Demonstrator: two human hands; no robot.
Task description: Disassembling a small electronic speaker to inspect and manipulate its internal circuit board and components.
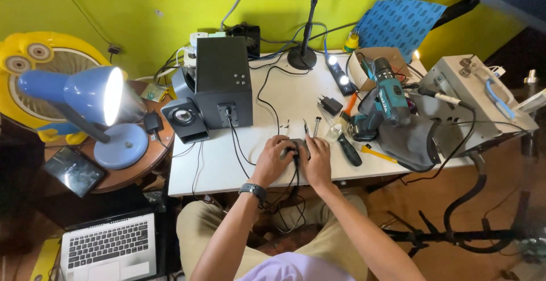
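Both hands, left hand (274, 157) and right hand (316, 159), have fingers clamped on a small dark box (296, 146) with cable (296, 173) on the worktop (216, 170); looks light, rigid, best held by its sides.

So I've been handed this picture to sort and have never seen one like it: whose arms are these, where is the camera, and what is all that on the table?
The camera sits on a person's head and looks down, so the two arms are the wearer's own. The left hand, with a watch on its wrist, and the right hand together clasp a small dark device with black cables at the front edge of a white table. What exactly the device is cannot be told. On the table stand a black speaker box and a smaller speaker; to the right lie a teal cordless drill and a black-handled screwdriver. At left a lit blue desk lamp stands on a round side table, with a laptop below.
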